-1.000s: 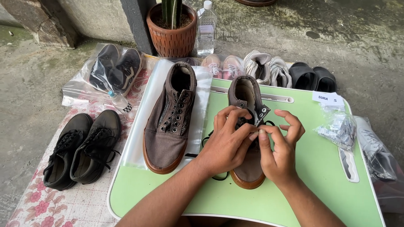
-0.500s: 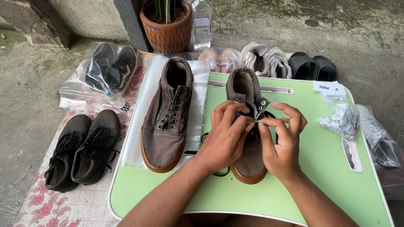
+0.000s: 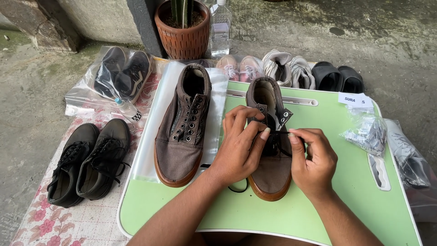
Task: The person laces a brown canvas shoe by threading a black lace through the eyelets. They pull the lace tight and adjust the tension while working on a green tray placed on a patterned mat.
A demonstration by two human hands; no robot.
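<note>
A brown canvas shoe lies on a green lap table, toe toward me. My left hand rests on its eyelet area, fingers curled over the lacing. My right hand sits on the shoe's right side and pinches a black lace stretched across the upper between both hands. A second brown shoe, unlaced, lies to the left on a clear plastic bag.
A black pair of shoes sits on a floral cloth at left. A bagged dark pair lies behind. Pink, white and black footwear line the back, with a clay pot and a bottle. Small plastic packets lie at right.
My right hand has drawn to the right, pulling the black lace taut across the shoe. My left hand has stayed on the eyelets. The view has shifted slightly.
</note>
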